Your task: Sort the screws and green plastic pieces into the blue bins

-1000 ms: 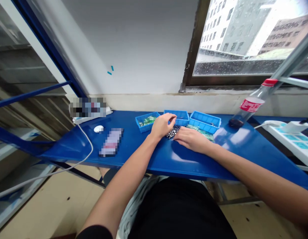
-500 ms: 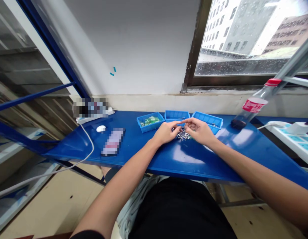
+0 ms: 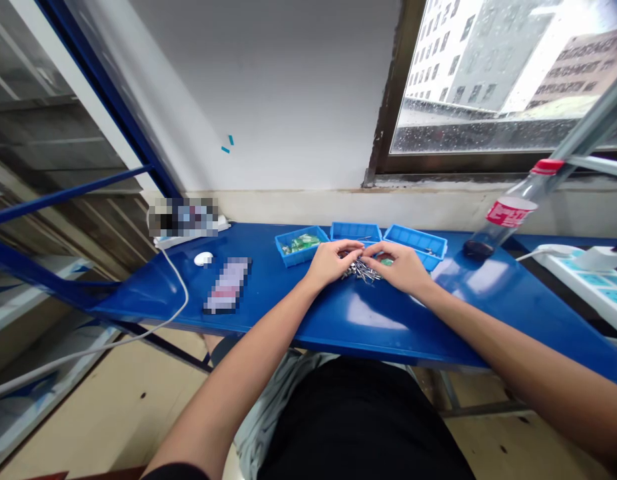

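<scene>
A heap of small shiny metal pin-like pieces (image 3: 364, 273) lies on the blue table, between my hands. My left hand (image 3: 329, 263) curves over its left side, thumb and fingers bent together. From the right, my right hand (image 3: 399, 265) reaches in with its fingers curled, and the fingertips of both hands meet or nearly meet above the heap. Whatever is between the fingertips is too small to make out. A bit of green material (image 3: 387, 261) shows beneath my right hand. Behind the hands stand a left blue bin (image 3: 299, 259) with green packets, a middle blue bin (image 3: 356, 230) and a right blue bin (image 3: 413, 241).
A bottle with a red cap (image 3: 508, 212) leans at the right, near a white power strip (image 3: 583, 273). On the left lie a blurred phone-like object (image 3: 228, 285), a small white object (image 3: 202, 259) and a white cable (image 3: 181, 287). The table's front edge (image 3: 368, 350) runs close to my body.
My right hand has lifted from flat over the heap to curled fingers. Both hands have come together at the fingertips, and more of the heap shows between them.
</scene>
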Motion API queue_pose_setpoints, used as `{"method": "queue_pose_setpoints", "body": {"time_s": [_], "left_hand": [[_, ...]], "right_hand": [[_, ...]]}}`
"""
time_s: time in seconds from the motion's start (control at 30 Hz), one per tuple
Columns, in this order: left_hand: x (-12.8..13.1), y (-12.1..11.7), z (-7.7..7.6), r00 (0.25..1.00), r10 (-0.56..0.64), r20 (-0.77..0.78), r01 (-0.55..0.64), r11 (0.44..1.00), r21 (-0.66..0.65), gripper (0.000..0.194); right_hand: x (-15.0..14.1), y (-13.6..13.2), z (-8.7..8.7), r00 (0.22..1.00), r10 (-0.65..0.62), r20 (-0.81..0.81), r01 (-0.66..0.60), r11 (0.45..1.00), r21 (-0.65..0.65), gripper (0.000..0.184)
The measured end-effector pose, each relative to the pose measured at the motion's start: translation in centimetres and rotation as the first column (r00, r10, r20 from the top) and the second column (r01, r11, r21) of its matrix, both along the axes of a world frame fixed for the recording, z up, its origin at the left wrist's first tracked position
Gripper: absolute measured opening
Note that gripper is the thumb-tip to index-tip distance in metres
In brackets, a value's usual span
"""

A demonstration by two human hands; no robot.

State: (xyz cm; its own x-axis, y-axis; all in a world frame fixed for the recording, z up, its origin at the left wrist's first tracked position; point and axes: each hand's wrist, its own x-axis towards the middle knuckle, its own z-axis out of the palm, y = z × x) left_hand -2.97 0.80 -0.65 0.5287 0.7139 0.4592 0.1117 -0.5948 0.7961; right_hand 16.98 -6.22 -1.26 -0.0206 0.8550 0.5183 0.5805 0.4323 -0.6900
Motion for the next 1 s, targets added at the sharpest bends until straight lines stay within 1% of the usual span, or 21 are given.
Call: {"method": "queue_pose_setpoints", "body": {"time_s": [0.07, 0.17, 0.27, 0.37, 0.43, 0.5, 0.6, 0.67, 0.73, 0.77, 0.83, 0.93, 1.0], "left_hand": [[0.1, 0.2, -0.3, 0.999, -0.006, 0.038, 0.007, 1.000, -0.023, 0.017], [0.1, 0.3, -0.6, 0.999, -0.011, 0.035, 0.012, 1.000, -0.026, 0.019], [0.0, 0.2, -0.5, 0.999, -0.007, -0.047, 0.008, 1.000, 0.021, 0.019], [-0.1, 0.1, -0.4, 0.996, 0.001, -0.086, 0.003, 0.999, 0.047, 0.019], [0.0, 0.2, -0.3, 0.999, 0.006, -0.050, -0.005, 0.999, 0.038, 0.022], [0.0, 0.3, -0.3, 1.000, 0.011, 0.023, -0.012, 1.000, 0.014, 0.027], [0.1, 0.5, -0.2, 0.993, -0.011, 0.119, 0.017, 0.999, -0.048, 0.031], [0.2, 0.5, -0.2, 0.989, -0.032, 0.141, 0.046, 0.994, -0.095, 0.035], [0.2, 0.5, -0.3, 0.990, -0.032, 0.138, 0.049, 0.991, -0.122, 0.040], [0.2, 0.5, -0.4, 0.992, -0.030, 0.124, 0.045, 0.991, -0.125, 0.039], [0.2, 0.6, -0.4, 0.996, -0.026, 0.089, 0.036, 0.993, -0.111, 0.030], [0.1, 0.7, -0.5, 0.996, -0.060, 0.061, 0.065, 0.994, -0.083, 0.026], [0.2, 0.7, -0.5, 0.994, -0.089, 0.066, 0.095, 0.991, -0.091, 0.026]], "right_hand": [[0.2, 0.1, 0.0, 0.998, -0.038, -0.045, 0.037, 0.999, -0.015, 0.030], [0.4, 0.3, -0.1, 0.994, -0.014, -0.109, 0.009, 0.999, -0.047, 0.040], [0.5, 0.3, -0.3, 0.998, 0.024, -0.066, -0.030, 0.996, -0.082, 0.040], [0.4, 0.1, -0.2, 1.000, 0.008, -0.010, -0.009, 0.998, -0.065, 0.037], [0.4, 0.0, 0.0, 0.999, -0.037, 0.010, 0.038, 0.998, -0.041, 0.037], [0.5, 0.0, 0.0, 0.997, -0.063, 0.046, 0.063, 0.998, -0.010, 0.036], [0.6, 0.2, -0.1, 0.993, -0.026, 0.113, 0.025, 1.000, 0.015, 0.035], [0.6, 0.2, -0.3, 0.992, -0.003, 0.129, 0.005, 1.000, -0.014, 0.035], [0.5, 0.3, -0.4, 0.996, 0.000, 0.092, 0.007, 0.997, -0.073, 0.036], [0.5, 0.3, -0.5, 0.998, -0.002, 0.058, 0.008, 0.995, -0.104, 0.037], [0.6, 0.3, -0.6, 0.999, -0.012, -0.035, 0.007, 0.989, -0.148, 0.040], [0.7, 0.5, -0.8, 0.989, -0.024, -0.149, -0.001, 0.986, -0.164, 0.042], [0.8, 0.6, -1.0, 0.985, -0.029, -0.168, 0.001, 0.986, -0.165, 0.044]]}}
